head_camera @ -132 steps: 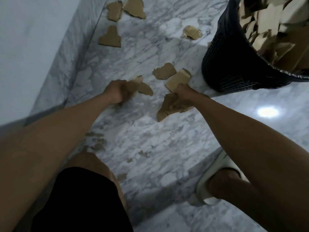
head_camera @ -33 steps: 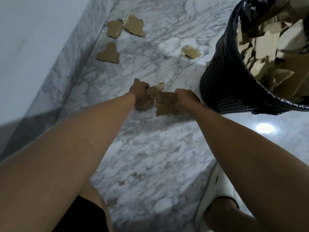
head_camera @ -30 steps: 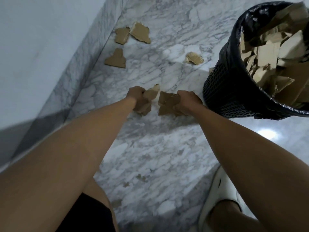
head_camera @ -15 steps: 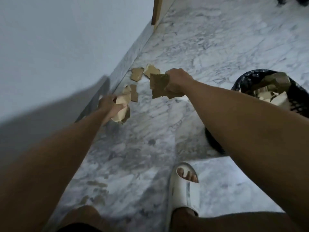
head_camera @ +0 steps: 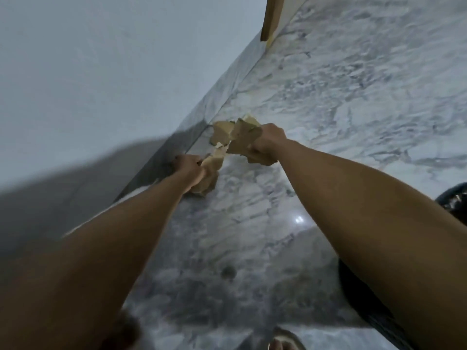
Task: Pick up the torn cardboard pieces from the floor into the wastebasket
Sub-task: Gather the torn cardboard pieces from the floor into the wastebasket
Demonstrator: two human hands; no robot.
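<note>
Both arms reach out over a marble floor. The left hand grips pale cardboard scraps; at its one o'clock, the right hand clutches larger torn cardboard pieces. A black wastebasket edges in at three o'clock.

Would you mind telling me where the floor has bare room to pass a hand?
Bare marble floor runs right of the right hand and between both forearms. Crowded: loose cardboard pieces by the baseboard; the wastebasket at right.
</note>
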